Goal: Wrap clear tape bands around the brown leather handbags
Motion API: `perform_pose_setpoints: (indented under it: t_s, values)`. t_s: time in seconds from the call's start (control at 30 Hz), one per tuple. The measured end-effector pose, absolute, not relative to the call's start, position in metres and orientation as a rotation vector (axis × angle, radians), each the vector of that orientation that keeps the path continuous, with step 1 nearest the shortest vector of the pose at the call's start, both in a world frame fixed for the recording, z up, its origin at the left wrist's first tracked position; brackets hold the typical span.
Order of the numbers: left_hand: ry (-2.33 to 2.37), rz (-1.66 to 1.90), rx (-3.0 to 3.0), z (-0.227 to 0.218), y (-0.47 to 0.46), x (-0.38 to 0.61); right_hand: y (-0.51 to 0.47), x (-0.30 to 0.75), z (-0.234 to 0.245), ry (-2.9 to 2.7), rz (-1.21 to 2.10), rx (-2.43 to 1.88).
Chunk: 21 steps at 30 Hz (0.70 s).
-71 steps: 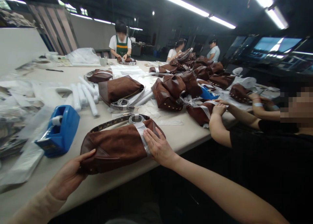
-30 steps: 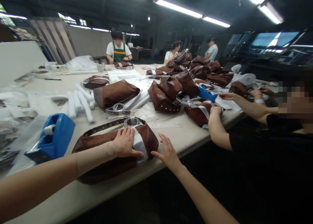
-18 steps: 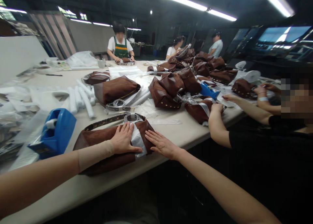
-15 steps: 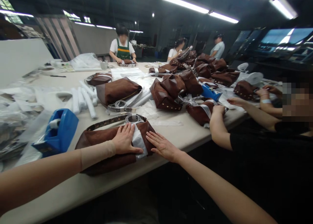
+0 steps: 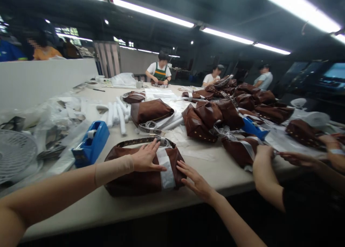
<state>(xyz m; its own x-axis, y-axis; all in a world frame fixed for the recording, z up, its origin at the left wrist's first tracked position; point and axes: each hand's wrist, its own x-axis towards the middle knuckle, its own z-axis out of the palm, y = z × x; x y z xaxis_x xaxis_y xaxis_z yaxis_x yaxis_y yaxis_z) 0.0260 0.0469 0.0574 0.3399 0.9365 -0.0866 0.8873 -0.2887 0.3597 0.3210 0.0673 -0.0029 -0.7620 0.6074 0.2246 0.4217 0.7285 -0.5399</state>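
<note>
A brown leather handbag (image 5: 129, 182) lies on the table before me. A strip of white wrapping (image 5: 167, 173) runs across its right part, and its studded strap (image 5: 132, 142) curves along the far side. Over the bag's top, my left hand (image 5: 147, 157) is spread, fingers reaching toward the strap end, thumb by the white strip. My right hand (image 5: 195, 178) is open at the bag's right end, fingertips at the leather; whether they press on it I cannot tell. Neither hand grips anything.
A blue tape dispenser (image 5: 91, 143) stands left of the bag, near clear plastic bags (image 5: 64, 121) and a fan (image 5: 16, 155). White rolls (image 5: 121, 119) and another brown bag (image 5: 151, 112) lie beyond. At right, a co-worker's hand (image 5: 265, 153) is at a brown bag (image 5: 237, 150); more bags are piled behind.
My view has swung left and tilted up, bringing the fan into sight. My left hand has slid toward the strap end, and my right hand has eased slightly back from the white strip.
</note>
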Motion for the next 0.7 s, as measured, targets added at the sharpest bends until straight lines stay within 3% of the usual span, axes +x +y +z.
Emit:
perform_pose_setpoints:
  t_s: [0.17,0.3,0.4,0.53,0.7]
  values:
    - [1.540,0.686,2.190,0.072,-0.005,-0.045,0.071,0.335,0.031,-2.098,0.749,-0.999]
    - [1.772,1.340,2.010,0.046,-0.049,-0.096,0.080,0.318,0.058,-1.866,0.532,-1.032]
    - [2.041,1.672,1.824,0.026,-0.065,-0.124,0.073,0.275,0.071,-1.783,0.690,-0.914]
    - [2.165,1.865,1.665,0.014,-0.074,-0.145,0.061,0.215,0.078,-1.929,0.913,-0.789]
    - [2.055,1.818,1.726,-0.005,-0.071,-0.143,0.105,0.180,0.085,-2.138,0.769,-0.973]
